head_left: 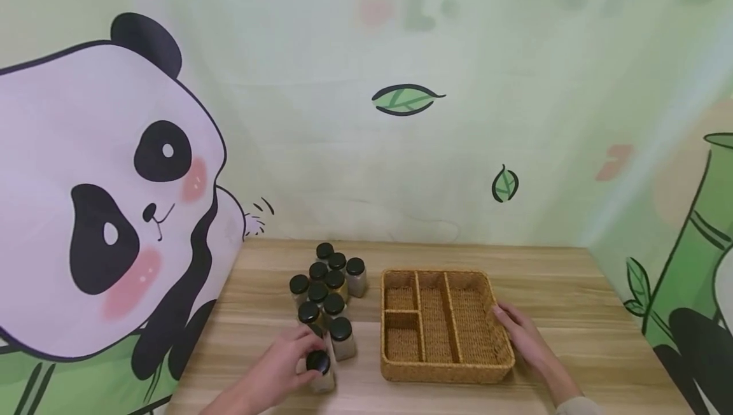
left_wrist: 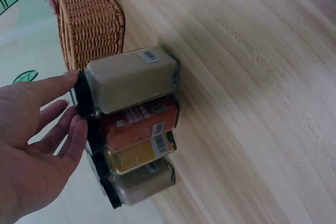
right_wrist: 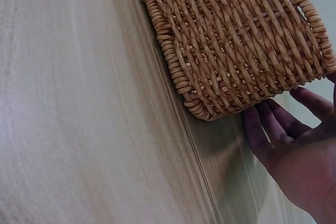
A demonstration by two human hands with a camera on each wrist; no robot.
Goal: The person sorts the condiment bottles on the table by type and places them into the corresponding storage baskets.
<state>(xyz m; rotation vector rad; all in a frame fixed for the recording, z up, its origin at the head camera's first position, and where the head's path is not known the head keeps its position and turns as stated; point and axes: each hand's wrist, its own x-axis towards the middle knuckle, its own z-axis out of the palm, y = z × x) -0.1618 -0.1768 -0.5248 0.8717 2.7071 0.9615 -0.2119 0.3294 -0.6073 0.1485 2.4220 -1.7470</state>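
Note:
My left hand pinches the black lid of the nearest spice jar, with the thumb on one side and fingers on the other. Seen from the left wrist, this jar is clear, square-sided and full of pale powder. It stands upright on the table beside the other spice jars. My right hand holds the right wall of a wicker basket, its thumb at the rim. In the right wrist view, fingers lie along the basket's outer side. The basket has several compartments, with nothing in them.
Several more black-lidded jars stand close together behind the held one, left of the basket. A red-filled jar and a yellow-filled jar are among them. Behind the wooden table hangs a panda-printed backdrop.

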